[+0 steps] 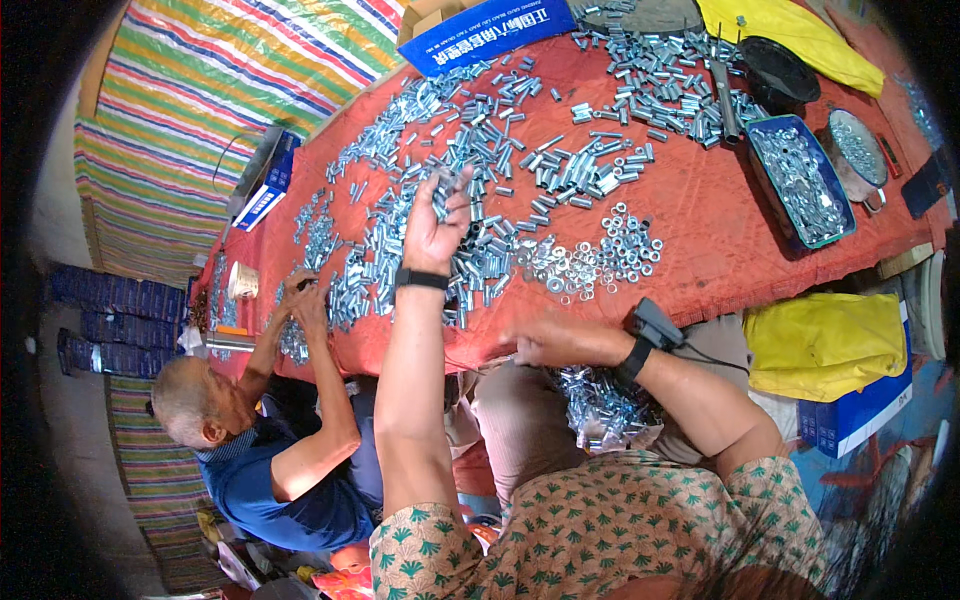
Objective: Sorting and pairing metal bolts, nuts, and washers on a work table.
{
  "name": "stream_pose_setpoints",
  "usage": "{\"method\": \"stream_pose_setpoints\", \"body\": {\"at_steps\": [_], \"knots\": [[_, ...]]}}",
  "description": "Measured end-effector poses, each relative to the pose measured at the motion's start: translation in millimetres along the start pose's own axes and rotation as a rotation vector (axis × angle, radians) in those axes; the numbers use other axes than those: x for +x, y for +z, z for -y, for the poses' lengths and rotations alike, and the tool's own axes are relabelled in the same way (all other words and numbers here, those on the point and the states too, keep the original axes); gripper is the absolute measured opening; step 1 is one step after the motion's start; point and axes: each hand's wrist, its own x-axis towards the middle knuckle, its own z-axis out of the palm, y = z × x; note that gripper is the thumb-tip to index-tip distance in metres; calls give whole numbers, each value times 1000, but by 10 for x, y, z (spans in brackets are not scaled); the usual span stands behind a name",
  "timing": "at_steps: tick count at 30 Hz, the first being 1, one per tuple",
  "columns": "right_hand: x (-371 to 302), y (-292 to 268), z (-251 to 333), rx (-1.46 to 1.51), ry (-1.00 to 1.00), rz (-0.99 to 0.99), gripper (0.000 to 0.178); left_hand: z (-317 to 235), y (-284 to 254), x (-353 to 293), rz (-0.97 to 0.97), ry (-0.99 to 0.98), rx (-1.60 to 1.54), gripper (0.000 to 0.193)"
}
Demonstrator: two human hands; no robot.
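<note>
My left hand (437, 222) reaches over the red-covered table, palm up, with fingers curled around a few small silvery metal sleeves. Around and beyond it spreads a heap of similar metal sleeves (485, 150). My right hand (565, 338) is at the table's near edge, smeared by motion, so whether it grips anything cannot be made out. Close to that hand on the table lie loose washers (575, 268) and a cluster of hex nuts (632, 240). Below it, at my lap, rests a pile of shiny metal parts in clear plastic (608, 405).
At left, a co-worker in blue (285, 480) handles parts. A blue carton (487, 32) stands at the back. To the right are a green-rimmed tray of metal parts (797, 180), a metal mug (856, 150) and a black bowl (778, 75). Yellow cloth (825, 345) covers a box.
</note>
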Motion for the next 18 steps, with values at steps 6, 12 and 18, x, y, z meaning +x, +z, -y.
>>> {"method": "stream_pose_setpoints", "body": {"at_steps": [6,12,18], "knots": [[-120,-766,-58,330,185,-838,15,496,14,-716,-28,116,120,20],[-214,-1129,-220,-86,332,-1062,15,952,-47,-1112,-62,295,512,16],[-50,-1124,-515,-875,385,-689,10,1074,-324,-1153,-96,238,521,19]]}}
